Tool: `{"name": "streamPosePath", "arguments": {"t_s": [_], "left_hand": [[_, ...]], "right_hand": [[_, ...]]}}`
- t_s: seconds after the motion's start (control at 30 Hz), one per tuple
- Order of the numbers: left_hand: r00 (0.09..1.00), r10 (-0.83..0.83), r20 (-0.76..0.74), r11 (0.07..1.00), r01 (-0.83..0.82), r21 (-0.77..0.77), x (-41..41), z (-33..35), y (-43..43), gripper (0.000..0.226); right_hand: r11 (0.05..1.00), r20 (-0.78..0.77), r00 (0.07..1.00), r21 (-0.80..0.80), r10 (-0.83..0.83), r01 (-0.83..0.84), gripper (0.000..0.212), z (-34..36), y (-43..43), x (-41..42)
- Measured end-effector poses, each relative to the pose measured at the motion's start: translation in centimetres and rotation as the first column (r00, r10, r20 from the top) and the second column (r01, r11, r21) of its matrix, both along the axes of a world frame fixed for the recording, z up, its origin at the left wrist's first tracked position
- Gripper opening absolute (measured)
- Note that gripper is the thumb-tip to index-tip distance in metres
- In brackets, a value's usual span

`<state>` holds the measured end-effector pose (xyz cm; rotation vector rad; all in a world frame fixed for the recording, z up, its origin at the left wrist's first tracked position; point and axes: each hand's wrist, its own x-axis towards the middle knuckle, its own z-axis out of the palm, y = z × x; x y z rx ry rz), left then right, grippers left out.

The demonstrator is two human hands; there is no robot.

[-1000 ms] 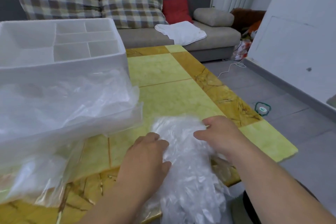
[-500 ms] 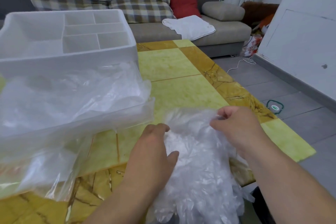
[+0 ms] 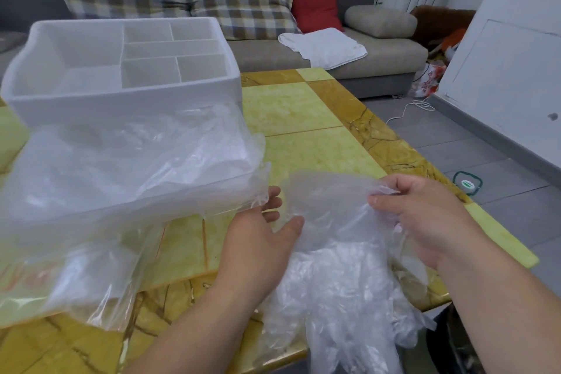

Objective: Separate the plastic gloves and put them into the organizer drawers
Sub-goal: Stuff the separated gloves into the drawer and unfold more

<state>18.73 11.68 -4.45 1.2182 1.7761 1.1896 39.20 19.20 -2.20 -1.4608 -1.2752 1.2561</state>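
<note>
Since a moment ago the right hand has raised one glove clear of the heap, and the left hand has come off the heap and opened. A grey sofa runs behind the yellow marble-patterned table. On the table's left part stands the white organizer, its top compartments open to view, its lower front veiled by a big clear plastic bag slumped against it. Faint reddish print shows on the bag at lower left, too blurred to read. The pile of gloves lies at the near table edge between the forearms, spilling over and cut off by the frame's bottom. The raised glove hangs spread above the pile, apart from the organizer. Right thumb and forefinger pinch its upper right edge, the other fingers curled behind the film. Left fingers are loosely straight and apart, tips partly hidden by the bag's hem; the thumb lies at the glove's left edge, contact hard to judge. A small green-rimmed thing on the floor bears an unreadable label.
</note>
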Motion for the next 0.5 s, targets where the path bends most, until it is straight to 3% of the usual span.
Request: {"name": "streamPosePath", "arguments": {"t_s": [0.1, 0.27, 0.4, 0.5], "left_hand": [[1.0, -0.026, 0.013, 1.0, 0.026, 0.002, 0.11, 0.24, 0.06, 0.046], [0.99, -0.134, -0.041, 0.989, 0.131, -0.062, 0.23, 0.48, 0.2, 0.05], [0.988, -0.118, -0.102, 0.993, 0.115, -0.036, 0.31, 0.69, 0.23, 0.024], [0.995, -0.096, -0.016, 0.995, 0.096, 0.016, 0.36, 0.58, 0.31, 0.011]], "right_hand": [[0.999, -0.075, 0.997, -0.037, -0.024, 0.021, 0.009, 0.13, 0.0, -0.03], [0.993, -0.158, 0.986, -0.093, 0.058, -0.073, 0.014, 0.95, -0.42, 0.15], [0.994, -0.126, 0.989, -0.062, 0.082, -0.09, 0.017, 0.78, -0.59, 0.23], [0.997, -0.104, 0.992, -0.021, 0.076, -0.079, 0.021, 0.58, -0.7, -0.03]]}}
